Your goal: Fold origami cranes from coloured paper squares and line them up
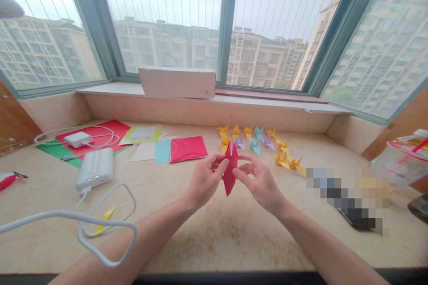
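Head view, done: a row of paper cranes (257,134) in yellow, blue and lilac stands on the surface (214,240) ahead of me.
Unfolded: a pink square (187,148) and a blue square (162,151) lie flat to the left of the row.
In hand: a red fold (229,178) stands pointed and upright between my hands, raised above the surface.
Left hand (203,182): fingers (218,164) closed, pinching the red fold.
Right hand (259,183): fingers curved, tips at the fold's edge; I cannot tell whether they grip.
Arms: my left forearm (150,229) and right forearm (321,245) angle inward from the lower corners.
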Tool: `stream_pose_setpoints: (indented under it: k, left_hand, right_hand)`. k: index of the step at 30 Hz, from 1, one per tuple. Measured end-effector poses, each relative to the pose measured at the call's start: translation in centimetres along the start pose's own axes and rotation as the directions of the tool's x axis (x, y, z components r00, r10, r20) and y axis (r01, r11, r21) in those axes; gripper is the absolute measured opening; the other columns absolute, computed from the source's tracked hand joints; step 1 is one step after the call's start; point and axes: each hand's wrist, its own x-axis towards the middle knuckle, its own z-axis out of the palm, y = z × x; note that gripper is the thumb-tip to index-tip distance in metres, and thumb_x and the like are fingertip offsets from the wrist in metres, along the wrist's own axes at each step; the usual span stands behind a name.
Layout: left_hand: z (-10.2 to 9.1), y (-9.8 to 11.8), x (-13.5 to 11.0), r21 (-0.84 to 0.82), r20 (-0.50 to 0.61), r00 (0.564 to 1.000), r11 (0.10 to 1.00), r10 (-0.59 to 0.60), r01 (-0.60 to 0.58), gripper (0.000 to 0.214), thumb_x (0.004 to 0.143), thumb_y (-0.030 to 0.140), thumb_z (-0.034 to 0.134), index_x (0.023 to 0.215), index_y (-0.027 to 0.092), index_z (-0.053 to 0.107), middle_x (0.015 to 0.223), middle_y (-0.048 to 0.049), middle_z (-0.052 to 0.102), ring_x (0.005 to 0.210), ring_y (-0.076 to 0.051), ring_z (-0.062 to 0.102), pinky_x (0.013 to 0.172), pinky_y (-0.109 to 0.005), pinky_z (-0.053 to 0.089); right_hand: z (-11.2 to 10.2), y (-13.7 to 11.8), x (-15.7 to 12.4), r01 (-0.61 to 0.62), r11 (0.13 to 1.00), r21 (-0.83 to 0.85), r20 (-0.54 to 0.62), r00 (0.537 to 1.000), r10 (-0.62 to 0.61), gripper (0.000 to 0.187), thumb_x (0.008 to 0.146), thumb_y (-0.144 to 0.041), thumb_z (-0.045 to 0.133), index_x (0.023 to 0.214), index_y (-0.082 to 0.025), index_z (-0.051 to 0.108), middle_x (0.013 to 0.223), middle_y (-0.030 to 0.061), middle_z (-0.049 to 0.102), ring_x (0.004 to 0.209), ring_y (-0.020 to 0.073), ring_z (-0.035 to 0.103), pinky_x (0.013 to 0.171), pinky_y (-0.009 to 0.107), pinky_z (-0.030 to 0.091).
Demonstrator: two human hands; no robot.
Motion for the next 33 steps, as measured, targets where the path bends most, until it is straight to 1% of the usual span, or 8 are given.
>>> stream_pose_setpoints:
  k: [7, 12, 18, 21, 25, 29, 31, 33]
  left_hand:
    - [0.08, 0.52, -0.18, -0.057, 0.050, 0.997, 0.996, -0.058, 0.061, 0.030, 0.085, 0.042, 0.066, 0.091, 0.012, 0.069, 0.084, -0.0089, 0.076, 0.068, -0.019, 0.071, 0.057, -0.026, 0.056]
    - [0.06, 0.33, -0.07, -0.079, 0.021, 0.996, 0.993, -0.083, 0.085, 0.033, 0.085, 0.045, 0.067, 0.086, 0.012, 0.069, 0.076, -0.0077, 0.075, 0.065, -0.019, 0.070, 0.054, -0.026, 0.057]
    - [0.07, 0.35, 0.10, -0.132, 0.036, 0.997, 0.989, -0.062, 0.066, 0.028, 0.086, 0.040, 0.066, 0.085, 0.012, 0.070, 0.073, -0.0065, 0.075, 0.064, -0.018, 0.070, 0.058, -0.026, 0.056]
    - [-0.01, 0.46, 0.04, -0.129, 0.046, 0.997, 0.990, -0.056, 0.061, 0.028, 0.087, 0.040, 0.065, 0.087, 0.012, 0.070, 0.075, -0.0071, 0.075, 0.064, -0.018, 0.070, 0.056, -0.026, 0.056]
    - [0.12, 0.34, -0.16, -0.140, 0.082, 0.995, 0.988, -0.061, 0.072, 0.033, 0.085, 0.040, 0.067, 0.101, 0.011, 0.069, 0.080, -0.0088, 0.076, 0.069, -0.020, 0.072, 0.057, -0.027, 0.057]
    - [0.43, -0.01, -0.31, -0.184, 0.149, 0.988, 0.981, -0.033, 0.061, 0.045, 0.084, 0.035, 0.071, 0.122, 0.015, 0.061, 0.090, -0.0096, 0.076, 0.076, -0.022, 0.073, 0.065, -0.030, 0.058]
    - [0.50, -0.15, -0.30, -0.218, 0.156, 0.987, 0.974, -0.030, 0.064, 0.048, 0.084, 0.033, 0.070, 0.126, 0.017, 0.055, 0.092, -0.0086, 0.076, 0.076, -0.021, 0.074, 0.067, -0.031, 0.059]
    - [0.50, -0.23, -0.25, -0.256, 0.151, 0.988, 0.964, -0.032, 0.071, 0.045, 0.085, 0.031, 0.069, 0.124, 0.019, 0.049, 0.091, -0.0070, 0.076, 0.076, -0.021, 0.074, 0.067, -0.031, 0.059]
  right_hand:
    - [-0.25, 0.46, 0.06, 0.043, 0.997, -0.062, -0.029, 0.999, -0.045, 0.028, 0.088, -0.040, 0.066, 0.106, -0.020, 0.071, 0.088, 0.0069, 0.078, 0.078, 0.0225, 0.072, 0.075, 0.038, 0.056]
    - [-0.17, 0.24, -0.18, 0.046, 0.989, -0.141, -0.022, 0.999, -0.049, 0.025, 0.088, -0.039, 0.065, 0.103, -0.021, 0.073, 0.089, 0.0069, 0.078, 0.082, 0.0246, 0.072, 0.079, 0.041, 0.055]
    - [-0.23, -0.04, 0.01, -0.003, 1.000, 0.004, 0.031, 1.000, 0.003, 0.025, 0.086, -0.041, 0.067, 0.097, -0.019, 0.072, 0.085, 0.0064, 0.078, 0.080, 0.0229, 0.072, 0.077, 0.039, 0.056]
    - [-0.25, 0.14, 0.16, -0.022, 0.998, 0.064, 0.032, 0.999, 0.020, 0.028, 0.085, -0.042, 0.068, 0.100, -0.019, 0.071, 0.087, 0.0072, 0.077, 0.080, 0.0228, 0.072, 0.078, 0.039, 0.056]
    - [-0.35, 0.55, 0.37, -0.021, 0.995, 0.101, -0.014, 1.000, 0.023, 0.034, 0.085, -0.045, 0.069, 0.107, -0.019, 0.068, 0.085, 0.0070, 0.076, 0.076, 0.0219, 0.071, 0.076, 0.039, 0.056]
    - [-0.54, 0.75, 0.47, 0.004, 0.992, 0.124, -0.071, 0.997, 0.004, 0.041, 0.085, -0.044, 0.069, 0.116, -0.022, 0.056, 0.076, 0.0019, 0.074, 0.068, 0.0187, 0.068, 0.071, 0.035, 0.054]
    - [-0.57, 0.82, 0.45, 0.023, 0.991, 0.130, -0.092, 0.996, -0.011, 0.039, 0.085, -0.043, 0.069, 0.114, -0.024, 0.052, 0.074, -0.0002, 0.072, 0.067, 0.0180, 0.067, 0.070, 0.034, 0.054]
    - [-0.55, 0.89, 0.41, 0.040, 0.993, 0.115, -0.090, 0.995, -0.030, 0.035, 0.086, -0.042, 0.068, 0.110, -0.025, 0.051, 0.074, -0.0007, 0.071, 0.068, 0.0178, 0.067, 0.070, 0.034, 0.053]
